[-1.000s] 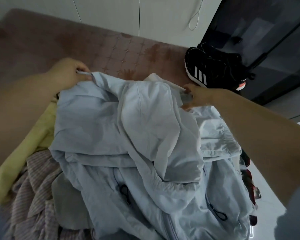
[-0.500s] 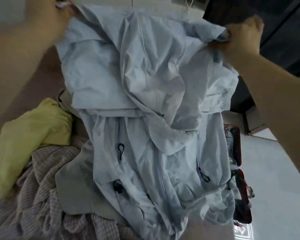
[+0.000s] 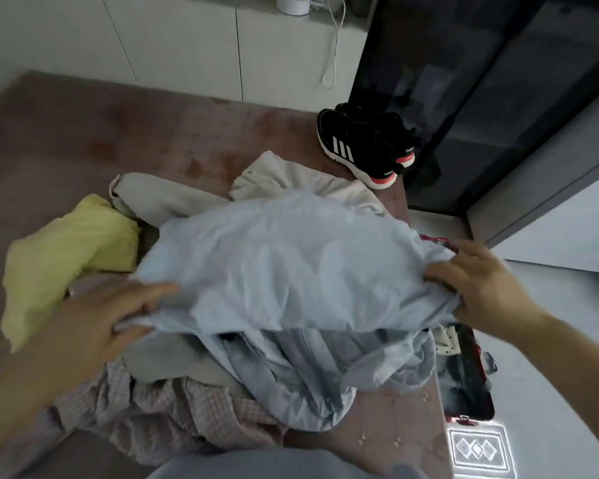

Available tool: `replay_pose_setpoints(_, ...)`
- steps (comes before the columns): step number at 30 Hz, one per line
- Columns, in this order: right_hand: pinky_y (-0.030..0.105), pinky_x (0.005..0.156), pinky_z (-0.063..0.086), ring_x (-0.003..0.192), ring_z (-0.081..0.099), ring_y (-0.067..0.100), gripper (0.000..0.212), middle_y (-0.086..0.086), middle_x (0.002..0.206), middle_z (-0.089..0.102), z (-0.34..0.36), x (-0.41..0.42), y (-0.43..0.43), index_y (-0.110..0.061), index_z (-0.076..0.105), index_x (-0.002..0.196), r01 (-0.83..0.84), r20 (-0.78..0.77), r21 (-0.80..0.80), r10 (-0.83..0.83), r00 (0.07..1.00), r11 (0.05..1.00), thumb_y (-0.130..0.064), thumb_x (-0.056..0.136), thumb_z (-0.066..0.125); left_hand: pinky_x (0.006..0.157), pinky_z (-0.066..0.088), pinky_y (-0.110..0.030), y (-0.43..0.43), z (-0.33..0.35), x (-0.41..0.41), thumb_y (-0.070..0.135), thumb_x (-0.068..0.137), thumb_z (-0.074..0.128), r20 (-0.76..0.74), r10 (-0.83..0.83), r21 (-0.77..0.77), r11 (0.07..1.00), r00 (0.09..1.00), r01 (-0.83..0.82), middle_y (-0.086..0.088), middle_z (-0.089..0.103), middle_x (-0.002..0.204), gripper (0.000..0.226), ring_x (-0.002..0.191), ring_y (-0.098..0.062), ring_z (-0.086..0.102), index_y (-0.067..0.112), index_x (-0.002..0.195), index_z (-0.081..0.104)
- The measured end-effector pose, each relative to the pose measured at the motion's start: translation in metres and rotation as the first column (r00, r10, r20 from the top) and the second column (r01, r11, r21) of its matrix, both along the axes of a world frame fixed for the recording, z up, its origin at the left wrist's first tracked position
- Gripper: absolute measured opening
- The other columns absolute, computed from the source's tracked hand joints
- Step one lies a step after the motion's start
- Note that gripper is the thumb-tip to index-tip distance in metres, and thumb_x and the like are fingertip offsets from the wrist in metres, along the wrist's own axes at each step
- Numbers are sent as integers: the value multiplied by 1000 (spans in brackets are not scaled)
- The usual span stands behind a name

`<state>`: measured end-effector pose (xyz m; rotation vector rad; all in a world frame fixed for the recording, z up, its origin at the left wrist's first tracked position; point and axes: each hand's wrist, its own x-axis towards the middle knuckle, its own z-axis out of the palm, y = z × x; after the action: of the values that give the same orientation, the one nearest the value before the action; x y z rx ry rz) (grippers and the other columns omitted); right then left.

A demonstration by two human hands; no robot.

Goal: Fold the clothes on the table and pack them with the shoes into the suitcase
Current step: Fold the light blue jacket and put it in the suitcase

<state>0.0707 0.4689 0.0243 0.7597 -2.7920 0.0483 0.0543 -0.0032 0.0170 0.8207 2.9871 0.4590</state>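
Lt-blue jacket (image 3: 291, 264) billowed wide over top of the clothes pile, blurred. Yellow top (image 3: 66, 250) crumpled at left; beige garment (image 3: 173, 198) behind it. Checked shirt (image 3: 159, 416) bunched at near edge. Black shoes (image 3: 363, 146) w/ white stripes, paired, far right, apart from pile. Red-trimmed suitcase (image 3: 464, 375) open on floor, right.

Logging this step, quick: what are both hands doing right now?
Left hand: holding one edge of the jacket.
Right hand: holding the jacket's opposite edge.
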Motion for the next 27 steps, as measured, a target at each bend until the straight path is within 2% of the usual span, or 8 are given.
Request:
replay_pose_setpoints(5,44,84,55,75,67,30,71,0,71,66,-34,52,0,-23,47,100,53,267,143,-90,960,988,-11,42,85,58,53,-24,4,-38,49,43,99,12,86,-194,-73,977,977,200,10,70,88,42,90,-9,45,28,117,46)
replay_pose_setpoints(7,41,77,58,72,67,24,73,-1,69,65,-47,64,-3,-24,42,105,59,363,224,-139,921,973,-14,45,82,55,47,-11,-1,-37,54,46,93,32,170,-254,-122,953,952,276,21,60,96,34,86,-3,46,35,124,41)
replay_pose_setpoints(9,33,88,53,84,67,21,68,-2,83,67,-58,74,-6,-29,33,116,47,475,279,-180,862,959,-19,62,73,54,46,-10,0,-50,60,48,65,61,462,-197,-243,910,865,337,27,47,102,77,81,5,52,43,134,28)
replay_pose_setpoints(12,9,93,29,100,53,2,80,-16,108,55,-54,83,-15,-30,25,138,-1,574,253,-149,805,967,-37,73,70,85,42,-10,-2,-54,61,76,70,33,505,-295,-234,858,811,457,31,38,130,73,111,11,48,69,125,-15)
replay_pose_setpoints(15,6,88,35,99,48,-4,65,-20,115,50,-31,76,-24,-38,32,137,197,803,80,-180,567,977,-43,81,65,89,42,-12,6,-25,40,91,59,30,499,-314,-51,920,807,390,36,51,114,50,105,14,49,85,106,12)
replay_pose_setpoints(18,20,93,45,93,52,-5,31,-19,108,54,-9,38,-26,-38,52,114,355,665,-113,-195,721,928,-40,85,62,76,44,-7,21,14,-7,86,63,42,433,-126,194,980,893,44,37,57,101,48,90,12,56,56,95,61)
replay_pose_setpoints(22,21,95,29,115,45,15,39,-3,126,48,-1,-36,-32,-20,52,126,483,481,-302,-307,821,822,-18,88,61,92,37,-20,48,11,-86,18,88,59,151,48,262,961,987,-87,7,60,115,31,106,-8,55,21,119,57)
replay_pose_setpoints(27,36,101,40,123,43,28,71,2,144,34,-20,-83,-28,-30,21,145,523,752,-22,-331,570,852,-10,85,55,107,29,-27,46,-34,-113,25,76,74,679,144,47,970,720,-238,3,37,144,81,134,-17,35,24,143,28)
